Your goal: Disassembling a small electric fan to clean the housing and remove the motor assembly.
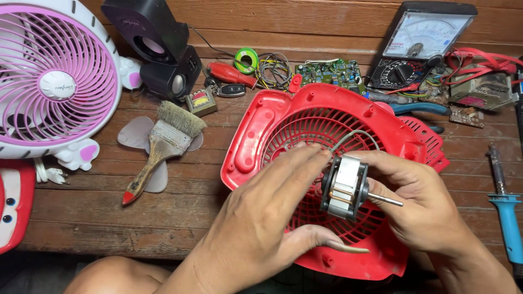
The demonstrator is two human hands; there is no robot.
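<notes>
— Where's the small fan motor [344,188]?
— Pinched between both hands; the left hand [261,218] grips its near side, the right hand [419,201] closes on its far side, shaft pointing right.
— And under them?
— The red fan housing [256,136], lying on the wooden bench [109,218]. A paintbrush [160,147] lies left of the left hand, a blue soldering iron [506,218] right of the right hand.

The small motor [344,188] is shiny grey metal with a smooth steel rod and orange copper wire. The fan cover [283,122] under it is smooth, glossy red plastic. The table [98,218] is rough, worn brown wood. The paintbrush [158,147] has a dull wooden handle and scruffy bristles. The pink and white fan [57,81] is shiny plastic.
</notes>
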